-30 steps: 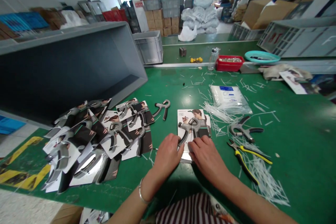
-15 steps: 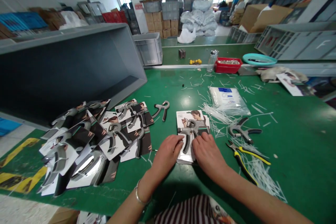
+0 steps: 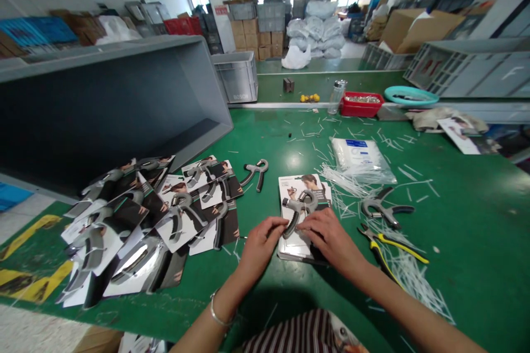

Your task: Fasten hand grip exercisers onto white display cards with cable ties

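A stack of printed cards (image 3: 296,251) lies on the green table, with a grey and black hand gripper tool (image 3: 293,214) on its top card. My left hand (image 3: 261,240) is at the stack's left edge, its thumb and fingertips closed on the tool's left handle. From the right, my right hand (image 3: 327,234) reaches over the card, its fingers bent together around the tool's right handle, which they partly hide. A loose tool (image 3: 257,172) lies behind and to the left of the stack.
Carded tools (image 3: 178,220) pile up at left before a large grey crate (image 3: 211,88). At right are yellow-black pliers (image 3: 383,242), another tool (image 3: 383,208), white ties (image 3: 418,281) and a plastic bag (image 3: 360,157). A red tray (image 3: 361,106) stands farther back.
The tool on the stack has turned, its lower end swinging left. My right hand's fingers have moved in over the card, and my left hand has shifted slightly.
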A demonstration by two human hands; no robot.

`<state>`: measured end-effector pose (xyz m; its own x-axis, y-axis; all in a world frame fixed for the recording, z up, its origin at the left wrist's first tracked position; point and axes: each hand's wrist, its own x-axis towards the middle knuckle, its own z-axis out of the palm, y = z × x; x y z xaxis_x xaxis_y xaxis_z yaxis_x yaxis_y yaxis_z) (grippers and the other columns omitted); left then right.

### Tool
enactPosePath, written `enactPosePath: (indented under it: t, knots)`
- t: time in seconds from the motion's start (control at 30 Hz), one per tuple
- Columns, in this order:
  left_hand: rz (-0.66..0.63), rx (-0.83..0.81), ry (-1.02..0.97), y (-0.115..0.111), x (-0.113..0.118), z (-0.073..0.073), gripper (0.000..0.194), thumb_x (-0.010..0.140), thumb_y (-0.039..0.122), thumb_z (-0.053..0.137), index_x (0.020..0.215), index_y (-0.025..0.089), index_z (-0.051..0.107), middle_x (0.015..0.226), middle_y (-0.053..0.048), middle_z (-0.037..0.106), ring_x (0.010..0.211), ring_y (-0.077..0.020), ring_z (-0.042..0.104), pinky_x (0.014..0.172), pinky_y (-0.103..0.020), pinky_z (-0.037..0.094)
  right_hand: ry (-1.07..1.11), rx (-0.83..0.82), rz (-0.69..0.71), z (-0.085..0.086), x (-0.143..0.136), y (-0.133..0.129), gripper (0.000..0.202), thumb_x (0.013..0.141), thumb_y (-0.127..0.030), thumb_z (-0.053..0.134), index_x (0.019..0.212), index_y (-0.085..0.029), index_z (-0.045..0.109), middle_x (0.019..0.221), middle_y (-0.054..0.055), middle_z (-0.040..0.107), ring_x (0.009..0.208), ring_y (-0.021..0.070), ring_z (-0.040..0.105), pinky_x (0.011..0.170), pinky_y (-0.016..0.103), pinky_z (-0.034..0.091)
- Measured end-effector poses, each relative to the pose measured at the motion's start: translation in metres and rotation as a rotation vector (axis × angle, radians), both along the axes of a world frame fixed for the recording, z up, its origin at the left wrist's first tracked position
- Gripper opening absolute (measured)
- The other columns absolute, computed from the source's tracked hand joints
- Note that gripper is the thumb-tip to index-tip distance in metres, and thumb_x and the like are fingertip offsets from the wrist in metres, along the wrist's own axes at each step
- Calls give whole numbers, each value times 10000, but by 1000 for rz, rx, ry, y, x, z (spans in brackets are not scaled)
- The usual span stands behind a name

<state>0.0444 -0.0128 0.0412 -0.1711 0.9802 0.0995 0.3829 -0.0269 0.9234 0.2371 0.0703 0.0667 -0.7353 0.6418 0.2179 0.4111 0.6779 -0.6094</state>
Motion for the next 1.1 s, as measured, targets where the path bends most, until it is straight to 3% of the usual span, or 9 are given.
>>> enactPosePath:
  t: [0.13,0.23,0.6,1.0,1.1]
  knots:
    - [41,99,-4,6,0,-3,149,912,261,587,987,212,706,981,-42,705,948,-181,644,879,-317,495,55,-32,-115,-5,-5,1,133,940,-209,577,1006,-221,691,955,43,691,925,220,555,844,370,414]
    - [34,62,-10,11,3,-2,130,887,245,619,985,205,694,948,-30,705,878,-166,649,820,-294,504,41,-14,-188,-6,-5,0,82,935,-232,589,936,-202,666,919,44,678,902,221,553,822,363,424]
    - [-38,17,51,20,7,7,73,852,185,636,896,189,695,876,-14,689,816,-146,631,762,-259,489,-197,303,-34,6,4,3,252,991,-273,485,811,-177,632,832,75,630,840,220,497,797,350,396]
    - [-100,65,131,21,9,9,82,875,213,616,902,190,690,880,-27,679,855,-163,630,795,-281,491,-174,334,-2,8,-2,5,220,977,-262,509,839,-176,658,823,76,642,848,221,516,788,349,401]
    - [-115,-6,31,21,7,12,122,878,240,611,952,196,697,907,-39,707,873,-176,652,824,-304,508,-121,295,-17,6,-3,6,224,979,-274,516,832,-180,656,817,67,648,837,213,529,789,343,411]
